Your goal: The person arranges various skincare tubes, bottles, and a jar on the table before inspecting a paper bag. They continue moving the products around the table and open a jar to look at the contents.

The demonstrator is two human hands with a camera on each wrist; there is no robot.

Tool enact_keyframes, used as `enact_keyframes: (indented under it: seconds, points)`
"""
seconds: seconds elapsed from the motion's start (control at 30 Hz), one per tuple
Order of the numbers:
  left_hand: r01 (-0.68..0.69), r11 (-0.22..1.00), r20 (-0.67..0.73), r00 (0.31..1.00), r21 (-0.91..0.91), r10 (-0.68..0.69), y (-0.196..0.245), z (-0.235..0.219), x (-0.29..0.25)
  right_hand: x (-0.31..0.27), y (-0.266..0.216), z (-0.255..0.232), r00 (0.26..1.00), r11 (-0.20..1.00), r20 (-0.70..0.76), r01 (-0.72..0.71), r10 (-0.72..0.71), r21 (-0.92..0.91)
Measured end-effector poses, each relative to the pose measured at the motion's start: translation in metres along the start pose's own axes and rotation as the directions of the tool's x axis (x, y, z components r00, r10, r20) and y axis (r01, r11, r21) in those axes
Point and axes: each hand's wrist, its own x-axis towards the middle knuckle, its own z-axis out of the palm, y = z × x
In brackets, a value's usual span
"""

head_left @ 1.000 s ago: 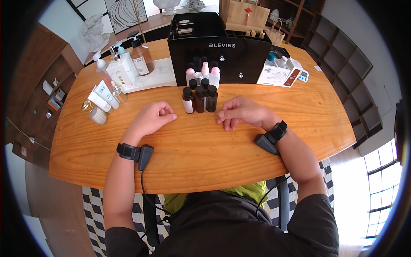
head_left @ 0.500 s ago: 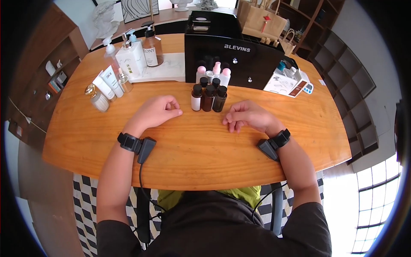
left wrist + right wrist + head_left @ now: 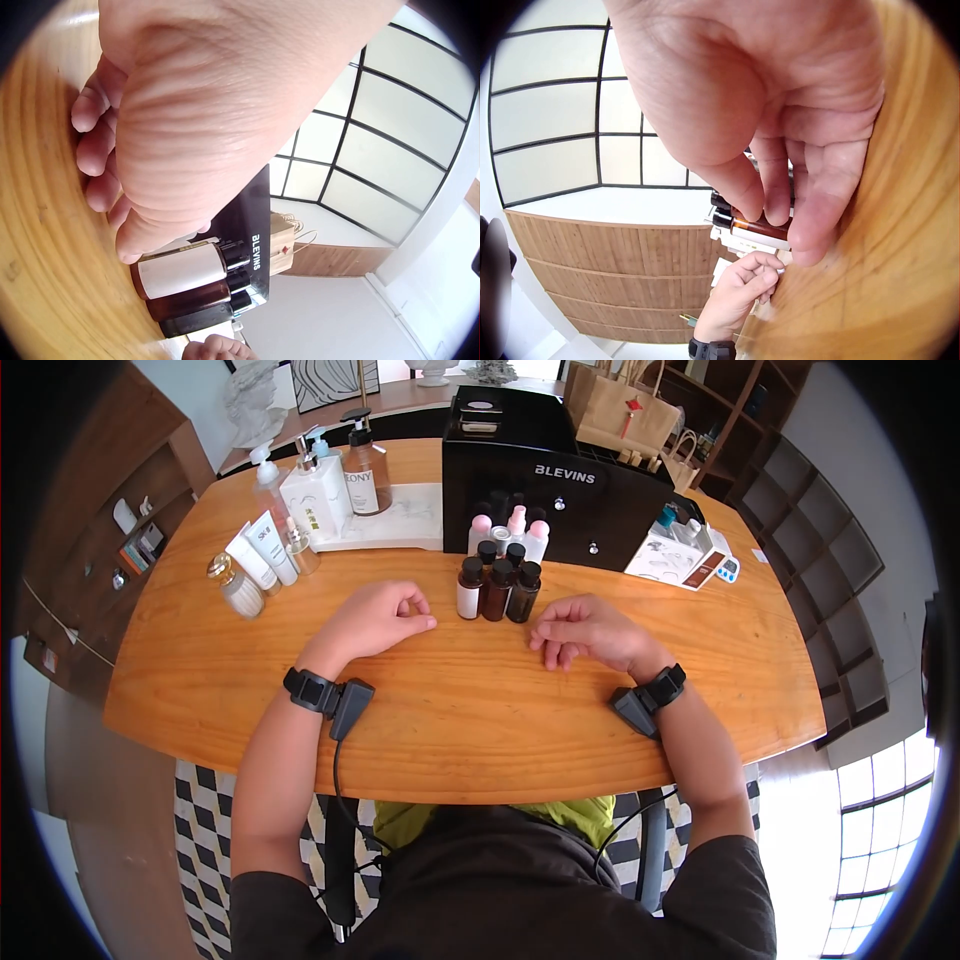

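My left hand (image 3: 375,620) rests on the wooden table (image 3: 480,730) with loosely curled fingers and nothing in them. Across from it my right hand (image 3: 590,633) lies on its side, fingers relaxed and holding nothing. Between and just beyond the hands stands a tight group of dark, black-capped bottles; the front left bottle (image 3: 469,590) has a white label, and an amber bottle (image 3: 495,595) stands beside it. Behind them are small clear bottles with pink tops (image 3: 538,540). In the left wrist view, the white-labelled bottle (image 3: 184,271) appears just past the thumb.
A black BLEVINS drawer box (image 3: 560,510) stands at the back. Left of it, a white tray (image 3: 405,525) carries pump bottles, with tubes (image 3: 270,552) and a gold-capped jar (image 3: 238,590) in front. A white box (image 3: 675,555) of items stands back right.
The head view has shifted, so the table's things appear farther right and slightly turned. Both hands keep practically the same pose and place on the table.
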Motion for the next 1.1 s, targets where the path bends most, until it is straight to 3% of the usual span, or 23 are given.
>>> enact_keyframes:
  seconds: [0.9,0.97,1.1]
  points:
    - [0.018,0.999,-0.009,1.0,-0.037,-0.018,-0.003,0.004,0.001,0.001,0.002,0.001,1.0,1.0,-0.015,0.005,-0.005,0.003]
    - [-0.12,0.983,-0.141,0.985,-0.14,0.1,0.001,0.006,0.003,0.002,0.003,0.0,1.0,1.0,-0.013,-0.003,0.002,-0.013]
    - [-0.203,0.942,-0.229,0.963,-0.269,0.142,0.019,0.008,0.005,0.002,0.005,0.0,1.0,1.0,-0.012,0.015,-0.015,-0.007]
